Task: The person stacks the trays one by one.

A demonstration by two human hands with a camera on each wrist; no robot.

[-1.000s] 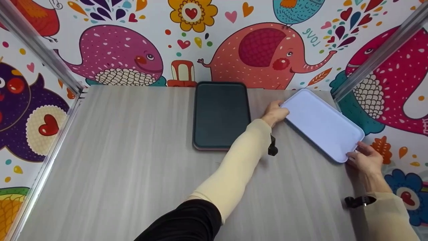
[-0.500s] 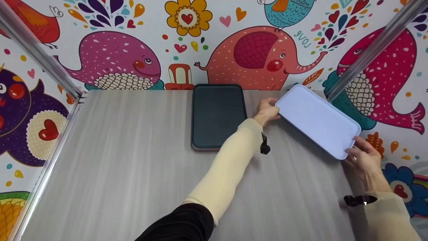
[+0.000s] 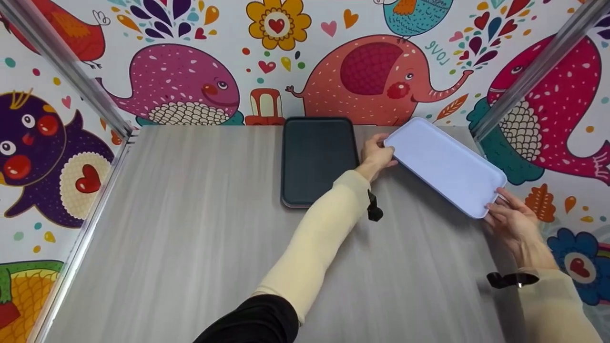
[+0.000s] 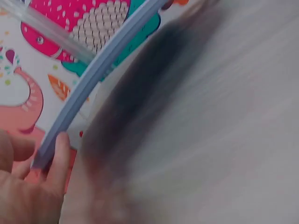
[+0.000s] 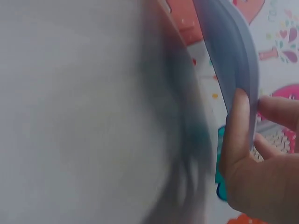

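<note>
Both hands hold a light lavender rectangular tray, raised above the table and set at a slant. My left hand grips its left short end; in the left wrist view, fingers lie against the tray's rim. At the opposite short end, my right hand pinches the edge. The right wrist view has one digit on the underside of the tray and other fingers on the far side. Left of my left hand lies a dark green-black tray, with a pinkish edge showing beneath it.
The grey wood-grain table meets a back wall printed with cartoon animals. Metal posts stand at the rear corners. My left forearm reaches across the table in front of the dark tray.
The lavender tray, carried by both hands, has risen off the table and shifted left toward the dark tray. The dark tray stays put; the head view has swayed slightly.
</note>
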